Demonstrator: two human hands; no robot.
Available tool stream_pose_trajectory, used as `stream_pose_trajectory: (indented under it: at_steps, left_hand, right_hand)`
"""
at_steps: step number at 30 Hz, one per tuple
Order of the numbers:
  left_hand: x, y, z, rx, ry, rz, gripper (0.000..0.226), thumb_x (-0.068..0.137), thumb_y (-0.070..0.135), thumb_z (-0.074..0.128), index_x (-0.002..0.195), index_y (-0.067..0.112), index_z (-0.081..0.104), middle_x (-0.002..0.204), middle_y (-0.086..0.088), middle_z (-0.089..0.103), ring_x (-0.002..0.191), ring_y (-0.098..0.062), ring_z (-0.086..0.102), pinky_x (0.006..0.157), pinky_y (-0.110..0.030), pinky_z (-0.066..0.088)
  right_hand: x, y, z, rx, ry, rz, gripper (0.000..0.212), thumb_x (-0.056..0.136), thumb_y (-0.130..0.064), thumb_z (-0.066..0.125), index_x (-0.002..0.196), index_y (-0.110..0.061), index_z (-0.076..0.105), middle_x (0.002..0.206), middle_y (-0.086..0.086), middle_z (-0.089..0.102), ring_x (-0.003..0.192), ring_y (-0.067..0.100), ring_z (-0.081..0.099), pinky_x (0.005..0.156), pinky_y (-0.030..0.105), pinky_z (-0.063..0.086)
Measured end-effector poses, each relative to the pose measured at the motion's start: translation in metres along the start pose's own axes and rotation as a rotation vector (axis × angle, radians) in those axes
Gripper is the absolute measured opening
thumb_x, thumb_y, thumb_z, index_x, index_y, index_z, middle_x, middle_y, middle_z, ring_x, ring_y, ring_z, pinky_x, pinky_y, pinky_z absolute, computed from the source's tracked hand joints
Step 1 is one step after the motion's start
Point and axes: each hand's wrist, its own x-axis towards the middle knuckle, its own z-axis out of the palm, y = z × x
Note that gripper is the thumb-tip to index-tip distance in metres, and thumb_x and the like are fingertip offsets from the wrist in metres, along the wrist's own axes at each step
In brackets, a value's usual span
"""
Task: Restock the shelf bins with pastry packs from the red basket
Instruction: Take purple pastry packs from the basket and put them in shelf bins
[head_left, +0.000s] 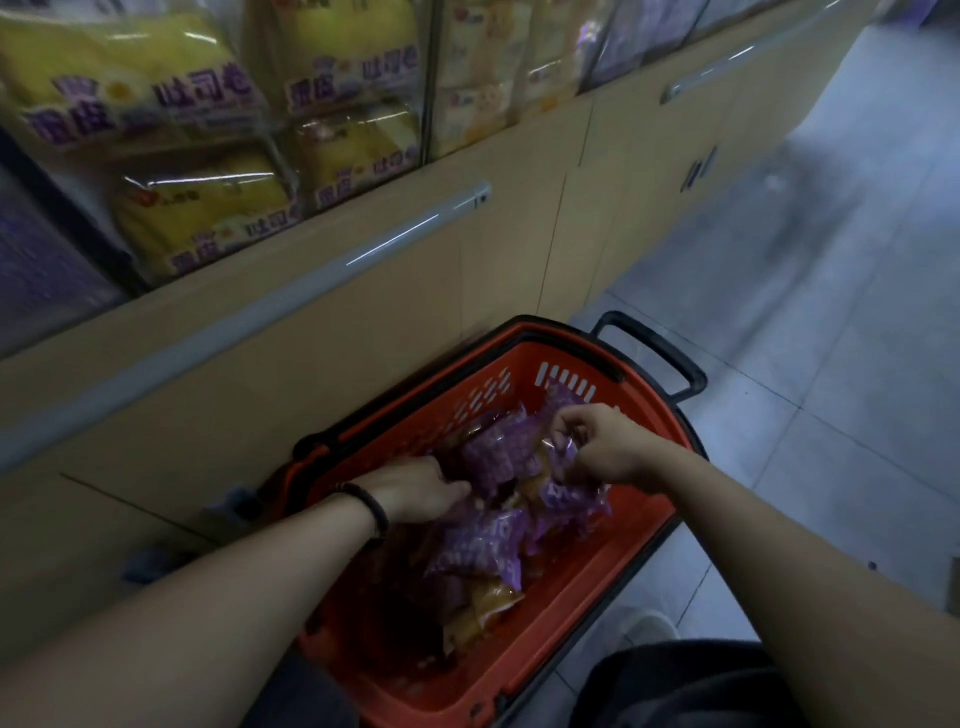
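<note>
Head view: red slatted plastic basket on grey tiled floor, close against beige cabinet front. Inside, heaped from middle to far end, purple-and-clear plastic pastry packs. Right hand over the far right corner, fingers curled, pinching the edge of one purple pack. Left hand, black band at wrist, thrust among packs by the left wall; grip hidden, cannot tell. Above, clear-fronted shelf bins stacked with yellow bread bags.
</note>
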Motion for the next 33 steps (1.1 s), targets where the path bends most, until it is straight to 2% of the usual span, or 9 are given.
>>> stream_pose_trajectory:
  at_steps: [4, 9, 16, 20, 23, 26, 28, 30, 33]
  left_hand:
    - [-0.001, 0.002, -0.019, -0.122, 0.170, 0.031, 0.030, 0.088, 0.047, 0.076, 0.083, 0.018, 0.080, 0.080, -0.002, 0.078, 0.076, -0.021, 0.079, 0.058, -0.033, 0.065]
    - [0.008, -0.005, -0.031, -0.364, 0.326, 0.185, 0.016, 0.075, 0.019, 0.091, 0.075, 0.022, 0.076, 0.066, 0.007, 0.066, 0.062, -0.015, 0.066, 0.066, -0.046, 0.066]
    - [0.008, -0.002, -0.052, -0.828, 0.521, 0.415, 0.060, 0.066, 0.007, 0.087, 0.112, 0.041, 0.068, 0.113, 0.015, 0.074, 0.104, -0.009, 0.070, 0.104, -0.049, 0.057]
    - [-0.002, 0.007, -0.059, -1.065, 0.520, 0.412, 0.099, 0.073, -0.002, 0.088, 0.130, 0.069, 0.051, 0.135, 0.011, 0.067, 0.115, -0.022, 0.071, 0.094, -0.052, 0.061]
    - [-0.010, 0.017, -0.060, -1.219, 0.441, 0.398, 0.112, 0.085, -0.017, 0.075, 0.153, 0.061, 0.033, 0.126, 0.018, 0.062, 0.103, -0.025, 0.075, 0.070, -0.042, 0.067]
    - [-0.012, 0.024, -0.057, -1.249, 0.410, 0.372, 0.111, 0.083, -0.014, 0.079, 0.154, 0.057, 0.032, 0.124, 0.023, 0.058, 0.100, -0.029, 0.076, 0.076, -0.046, 0.067]
    - [-0.012, 0.023, -0.056, -1.184, 0.464, 0.314, 0.099, 0.070, 0.008, 0.095, 0.145, 0.050, 0.046, 0.125, 0.011, 0.068, 0.107, -0.026, 0.074, 0.092, -0.054, 0.062]
    - [-0.012, 0.024, -0.060, -1.095, 0.523, 0.270, 0.084, 0.055, 0.030, 0.099, 0.131, 0.036, 0.061, 0.119, 0.004, 0.075, 0.108, -0.025, 0.074, 0.099, -0.056, 0.059]
    - [-0.012, 0.026, -0.066, -1.179, 0.497, 0.327, 0.041, 0.072, 0.015, 0.089, 0.111, 0.008, 0.075, 0.103, -0.018, 0.080, 0.096, -0.039, 0.076, 0.088, -0.048, 0.058]
  right_hand:
    - [-0.005, -0.010, -0.013, 0.165, 0.069, -0.107, 0.037, 0.079, 0.014, 0.079, 0.082, -0.013, 0.053, 0.075, 0.011, 0.056, 0.065, 0.024, 0.056, 0.064, 0.044, 0.052]
    - [-0.006, -0.016, -0.028, 0.353, 0.171, -0.220, 0.048, 0.076, 0.008, 0.087, 0.073, -0.014, 0.045, 0.070, 0.013, 0.046, 0.066, 0.023, 0.057, 0.070, 0.047, 0.053]
    - [-0.015, -0.018, -0.044, 0.570, 0.325, -0.221, 0.057, 0.072, 0.009, 0.090, 0.073, -0.018, 0.040, 0.076, 0.020, 0.054, 0.077, 0.036, 0.066, 0.074, 0.063, 0.059]
    - [-0.018, -0.025, -0.048, 0.712, 0.370, -0.178, 0.053, 0.072, 0.013, 0.087, 0.085, -0.014, 0.043, 0.083, 0.024, 0.054, 0.081, 0.040, 0.069, 0.056, 0.034, 0.059]
    - [-0.019, -0.030, -0.046, 0.886, 0.347, -0.141, 0.050, 0.070, 0.015, 0.087, 0.105, 0.001, 0.054, 0.104, 0.028, 0.071, 0.090, 0.041, 0.077, 0.068, 0.043, 0.063]
    - [-0.017, -0.031, -0.045, 0.984, 0.273, -0.189, 0.038, 0.072, 0.020, 0.081, 0.098, -0.003, 0.068, 0.089, 0.019, 0.074, 0.086, 0.040, 0.076, 0.086, 0.060, 0.060]
    - [-0.022, -0.035, -0.045, 1.019, 0.231, -0.211, 0.031, 0.073, 0.020, 0.077, 0.082, -0.010, 0.074, 0.079, 0.015, 0.074, 0.079, 0.034, 0.073, 0.087, 0.055, 0.056]
    - [-0.024, -0.037, -0.050, 1.066, 0.248, -0.181, 0.047, 0.066, 0.016, 0.082, 0.109, 0.001, 0.072, 0.103, 0.025, 0.077, 0.092, 0.040, 0.074, 0.092, 0.060, 0.055]
    - [-0.028, -0.038, -0.056, 1.086, 0.240, -0.171, 0.056, 0.069, 0.007, 0.080, 0.124, 0.006, 0.068, 0.119, 0.035, 0.070, 0.103, 0.049, 0.068, 0.100, 0.077, 0.045]
